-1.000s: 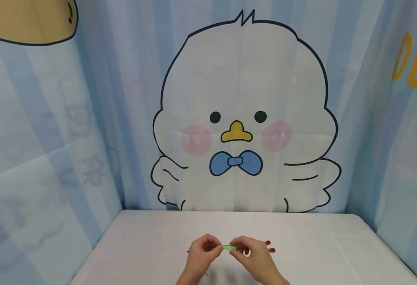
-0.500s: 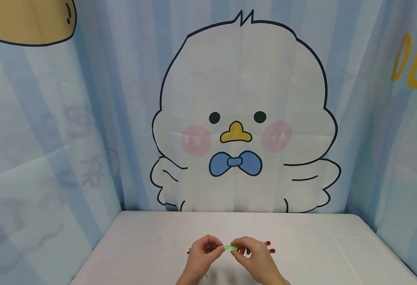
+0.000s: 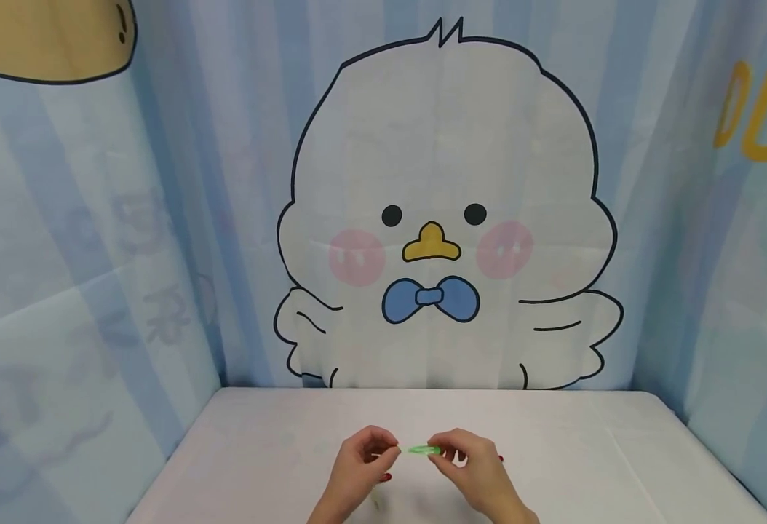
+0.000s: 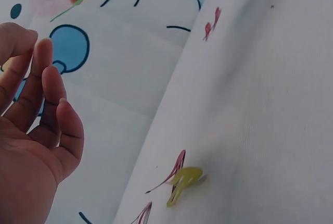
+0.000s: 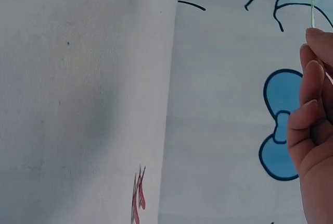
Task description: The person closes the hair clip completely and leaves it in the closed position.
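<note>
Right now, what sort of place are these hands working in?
Likely a small staged tabletop booth, not a home or workshop: a white table walled in by blue striped cloth printed with a cartoon chick. Small hair clips lie on the table; the right hand pinches a green clip.

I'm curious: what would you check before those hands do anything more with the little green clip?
1. Right hand has a grip on the green clip: ok, pinched at one end.
2. Left hand free: ok, fingers relaxed, apart from the clip.
3. Green clip snapped open or closed: cannot tell, too small.
4. Yellow clip and red clips lying flat on the table: ok.
5. Clip held above the table, not resting on it: ok.
</note>
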`<state>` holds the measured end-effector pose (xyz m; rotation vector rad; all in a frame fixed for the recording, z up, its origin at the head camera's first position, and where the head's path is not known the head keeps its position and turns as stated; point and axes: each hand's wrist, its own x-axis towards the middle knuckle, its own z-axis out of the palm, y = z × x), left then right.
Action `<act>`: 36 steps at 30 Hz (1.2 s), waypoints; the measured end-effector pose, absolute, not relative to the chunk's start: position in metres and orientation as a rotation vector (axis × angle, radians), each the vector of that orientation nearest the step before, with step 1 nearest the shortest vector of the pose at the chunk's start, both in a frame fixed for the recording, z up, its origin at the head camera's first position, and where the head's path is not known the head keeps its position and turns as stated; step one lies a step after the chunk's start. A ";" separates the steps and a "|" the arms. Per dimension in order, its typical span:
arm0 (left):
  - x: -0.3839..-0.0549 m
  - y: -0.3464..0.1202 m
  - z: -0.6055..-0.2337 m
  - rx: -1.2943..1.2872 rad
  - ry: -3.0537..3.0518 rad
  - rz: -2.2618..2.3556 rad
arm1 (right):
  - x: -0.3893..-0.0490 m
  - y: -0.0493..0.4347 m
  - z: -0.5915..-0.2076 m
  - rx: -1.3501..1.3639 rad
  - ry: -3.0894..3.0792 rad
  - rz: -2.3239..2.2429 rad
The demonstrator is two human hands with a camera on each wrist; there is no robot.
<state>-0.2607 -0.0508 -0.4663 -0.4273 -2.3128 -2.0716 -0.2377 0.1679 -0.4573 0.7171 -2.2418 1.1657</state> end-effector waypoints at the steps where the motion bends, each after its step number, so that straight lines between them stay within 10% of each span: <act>1: -0.262 -0.054 -0.466 -0.437 -2.318 -2.048 | -0.238 0.169 -0.457 0.708 -2.246 1.163; 36: -0.294 -0.129 -0.487 -0.308 -2.534 -1.652 | -0.250 0.233 -0.461 0.237 -2.510 1.303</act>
